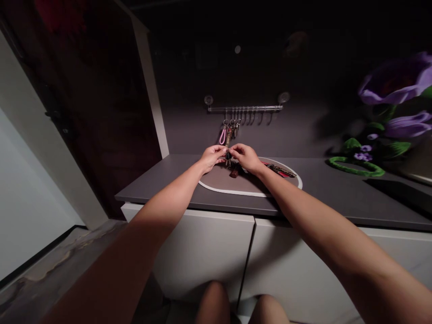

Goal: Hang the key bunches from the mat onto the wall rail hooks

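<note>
The left hand (pixel 212 158) and the right hand (pixel 246 157) are being held close together, and a small dark fob (pixel 228 156) is being pinched between the fingertips of both, though its exact kind is too small to be told. The fob is being kept in the air just above an oval mat (pixel 236 186) with a white rim, and below a clear rail (pixel 245 108) with a row of hooks. A narrow brown strap (pixel 228 137) is being suspended from the rail down to the hands, but whether it is joined to the fob cannot be told. Beside it, a pink loop strap (pixel 222 136) and a bunch of metal keys (pixel 233 128) are being carried on the same hooks. A small dark brown item (pixel 234 172) is being left on the mat beneath the hands, while a red and patterned strap (pixel 280 169) is being rested on the mat near the right wrist. The mat is being supported by a dark gray countertop (pixel 337 193), and purple artificial flowers (pixel 398 78) are being displayed well apart to the right, above a green looped stem (pixel 356 167).
</note>
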Available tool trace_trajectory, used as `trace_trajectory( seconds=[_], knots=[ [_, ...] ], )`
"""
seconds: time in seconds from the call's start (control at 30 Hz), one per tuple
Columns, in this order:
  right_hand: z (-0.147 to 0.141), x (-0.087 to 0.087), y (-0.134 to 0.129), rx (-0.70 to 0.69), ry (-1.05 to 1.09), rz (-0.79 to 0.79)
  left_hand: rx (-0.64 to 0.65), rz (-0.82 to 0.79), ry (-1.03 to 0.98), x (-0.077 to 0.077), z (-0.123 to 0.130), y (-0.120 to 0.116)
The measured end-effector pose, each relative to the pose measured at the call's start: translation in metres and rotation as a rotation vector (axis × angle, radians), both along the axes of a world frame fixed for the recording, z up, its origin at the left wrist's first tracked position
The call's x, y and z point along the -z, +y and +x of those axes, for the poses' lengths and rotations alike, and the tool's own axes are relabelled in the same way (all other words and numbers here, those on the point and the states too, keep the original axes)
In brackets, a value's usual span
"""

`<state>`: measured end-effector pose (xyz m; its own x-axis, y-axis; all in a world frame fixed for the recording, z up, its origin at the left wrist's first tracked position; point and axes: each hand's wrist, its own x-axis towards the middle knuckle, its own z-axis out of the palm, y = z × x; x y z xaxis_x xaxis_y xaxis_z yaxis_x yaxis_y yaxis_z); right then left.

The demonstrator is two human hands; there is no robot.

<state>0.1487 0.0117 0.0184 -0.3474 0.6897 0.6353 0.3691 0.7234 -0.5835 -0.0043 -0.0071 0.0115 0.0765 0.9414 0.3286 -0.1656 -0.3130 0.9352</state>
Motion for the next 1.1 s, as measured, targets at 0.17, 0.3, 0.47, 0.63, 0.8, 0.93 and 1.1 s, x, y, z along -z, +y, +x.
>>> trace_trajectory(
  seconds=[0.17,0.3,0.47,0.63,0.8,0.93,1.1],
  knots=[
    [0.003,0.0,0.001,0.041,0.012,0.056,-0.01,0.011,0.012,0.0,0.001,0.0],
    [0.006,0.001,0.002,0.056,0.03,0.044,-0.049,0.019,0.015,0.0,0.003,-0.001],
    [0.009,0.004,0.007,0.041,0.1,0.028,-0.187,0.093,0.19,0.004,0.004,0.004],
    [0.011,0.005,0.014,0.035,0.195,-0.004,-0.337,0.287,0.562,0.009,0.007,0.004],
    [0.012,-0.005,0.017,0.061,0.286,-0.065,-0.366,0.453,0.842,0.01,0.01,-0.001],
    [0.009,-0.021,0.018,0.02,0.414,-0.128,-0.375,0.491,0.906,0.011,0.011,-0.001],
    [0.005,-0.045,0.026,0.067,0.551,-0.191,-0.364,0.49,0.918,0.011,0.012,0.0]
  ],
)
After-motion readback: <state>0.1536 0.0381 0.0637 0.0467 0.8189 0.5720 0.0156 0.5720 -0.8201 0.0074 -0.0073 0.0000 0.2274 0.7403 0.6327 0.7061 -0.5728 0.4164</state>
